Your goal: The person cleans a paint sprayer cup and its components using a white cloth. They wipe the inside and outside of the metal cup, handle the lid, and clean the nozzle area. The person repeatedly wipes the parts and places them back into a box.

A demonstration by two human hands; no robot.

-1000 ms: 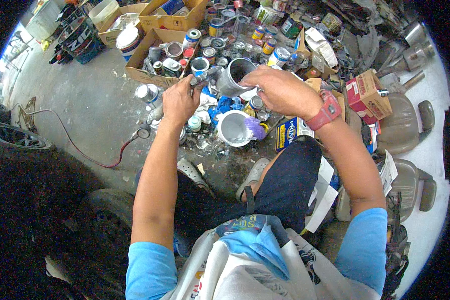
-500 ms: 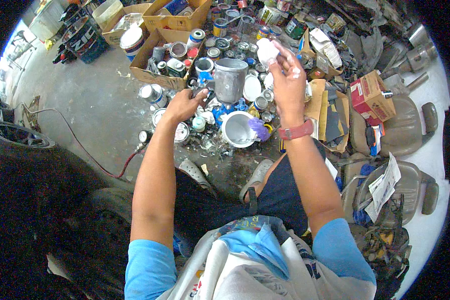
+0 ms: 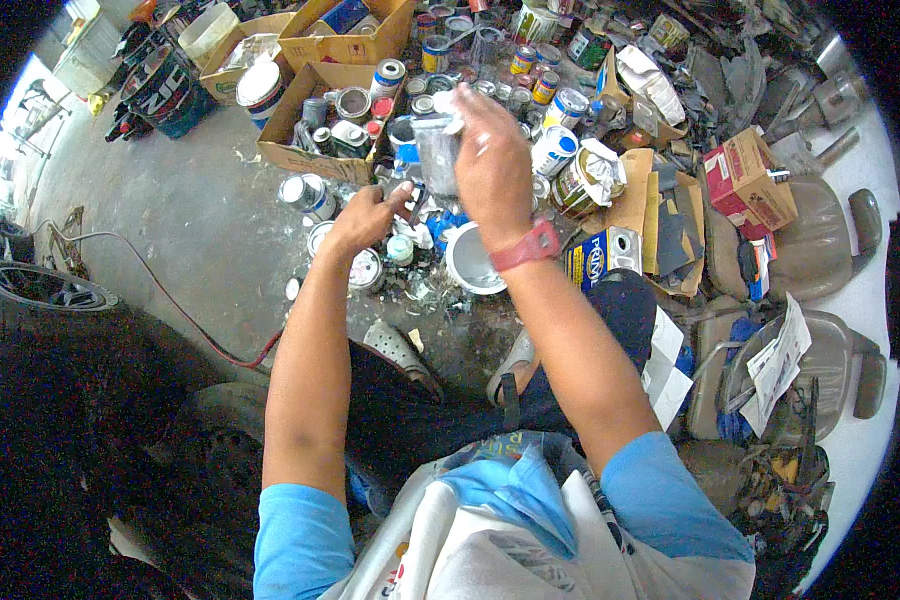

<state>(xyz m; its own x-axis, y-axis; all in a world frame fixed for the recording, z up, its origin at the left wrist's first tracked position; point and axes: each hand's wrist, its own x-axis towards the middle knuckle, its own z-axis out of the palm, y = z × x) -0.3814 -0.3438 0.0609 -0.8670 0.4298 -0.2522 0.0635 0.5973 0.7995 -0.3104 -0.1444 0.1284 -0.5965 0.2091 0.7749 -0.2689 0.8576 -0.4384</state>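
My left hand [image 3: 368, 218] is closed round the handle of a paint spray gun [image 3: 436, 160]. Its grey, stained metal cup stands upright above the tubs, and its lower part is hard to make out. A white wad of cloth or paper [image 3: 447, 103] shows at the cup's rim, beside the fingers of my right hand [image 3: 497, 170]. That hand is closed on the wad, mostly hiding it and the cup's right side. White smears mark its back. Just below sits a white tub [image 3: 467, 268], partly covered by my right wrist.
Paint cans [image 3: 554, 150] crowd the floor around the gun. An open cardboard box [image 3: 275, 155] of bottles and cans stands at far left. A hose [image 3: 155, 275] crosses the floor on the left, near a wheel [image 3: 45, 287]. Loose car seats [image 3: 805, 370] lie on the right.
My right hand has moved left and down with the white wad, from right of the cup to its rim. My left hand stays at the gun's handle.
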